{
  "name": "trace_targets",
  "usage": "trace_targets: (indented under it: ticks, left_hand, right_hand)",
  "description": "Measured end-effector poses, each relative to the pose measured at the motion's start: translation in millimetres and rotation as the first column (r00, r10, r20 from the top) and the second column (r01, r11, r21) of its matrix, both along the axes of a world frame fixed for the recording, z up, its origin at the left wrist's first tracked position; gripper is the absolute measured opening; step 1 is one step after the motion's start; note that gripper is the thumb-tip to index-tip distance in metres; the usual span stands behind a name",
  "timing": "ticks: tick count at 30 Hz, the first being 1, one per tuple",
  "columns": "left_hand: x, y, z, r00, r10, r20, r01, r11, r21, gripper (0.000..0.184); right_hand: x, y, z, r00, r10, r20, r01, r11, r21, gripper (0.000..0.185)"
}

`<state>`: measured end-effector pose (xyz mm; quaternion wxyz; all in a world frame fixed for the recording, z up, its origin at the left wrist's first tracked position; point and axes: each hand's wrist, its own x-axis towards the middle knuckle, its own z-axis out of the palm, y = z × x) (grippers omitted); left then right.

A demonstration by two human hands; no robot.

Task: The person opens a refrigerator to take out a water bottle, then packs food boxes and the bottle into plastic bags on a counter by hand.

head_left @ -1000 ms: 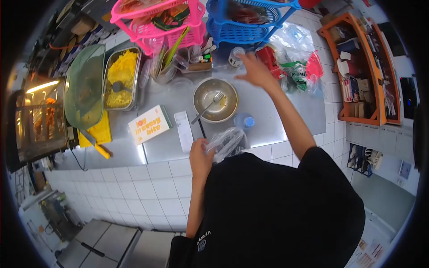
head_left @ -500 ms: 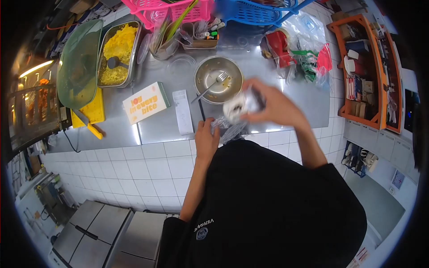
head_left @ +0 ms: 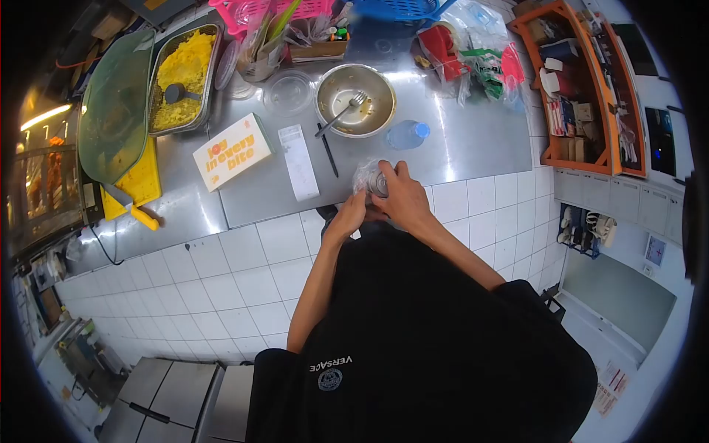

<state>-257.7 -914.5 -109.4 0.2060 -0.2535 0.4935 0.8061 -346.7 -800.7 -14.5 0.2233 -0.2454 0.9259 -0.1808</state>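
Close to the table's front edge, my right hand (head_left: 406,199) is wrapped around a drink can (head_left: 377,183) whose round silver end shows. A thin clear plastic bag (head_left: 362,174) lies against the can, and my left hand (head_left: 349,215) pinches its lower side. Whether the can is inside the bag or only against it, I cannot tell. Beyond my hands stands a steel bowl (head_left: 384,85) with a fork (head_left: 343,112) leaning in it. A clear bottle with a blue cap (head_left: 408,135) is just right of the bowl. Left of my hands are a black pen (head_left: 328,151) and a paper receipt (head_left: 298,164).
A white printed box (head_left: 234,151) sits left of the receipt. Farther left are a tray of yellow food (head_left: 214,85), a green lid (head_left: 114,111), and a knife (head_left: 131,207) on a yellow board (head_left: 148,173). Plastic bags (head_left: 480,63) lie at the back right.
My right hand has brought the can down and left to the bag at my left hand. The bottle beside the bowl has come into sight. The view has shifted slightly.
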Motion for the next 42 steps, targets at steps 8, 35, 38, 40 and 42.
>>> trace_targets:
  ticks: [8,35,38,40,42]
  left_hand:
    - [13.9,-6.5,-15.9,0.966,-0.069,-0.248,-0.151,0.629,-0.762,0.035]
    - [-1.1,23.0,125.7,0.858,0.108,-0.502,-0.51,0.294,-0.809,0.015]
    - [3.4,25.4,128.4,0.835,0.204,-0.51,-0.547,0.396,-0.738,0.011]
    - [2.4,27.3,134.4,0.812,0.325,-0.484,-0.583,0.49,-0.648,0.011]
    - [2.4,27.8,139.8,0.782,0.452,-0.43,-0.624,0.575,-0.53,0.014]
  right_hand:
    - [-3.6,33.7,-23.5,0.945,-0.189,0.266,0.266,0.919,-0.291,0.061]
    - [-122.3,42.4,18.6,0.993,0.088,-0.08,-0.109,0.938,-0.328,0.035]
    - [-128.8,47.3,17.7,0.995,0.085,-0.045,-0.096,0.904,-0.416,0.034]
    - [-123.3,52.7,52.1,0.997,0.062,-0.048,-0.078,0.866,-0.493,0.032]
    - [-116.5,58.8,102.8,0.998,0.001,0.07,0.036,0.848,-0.53,0.032]
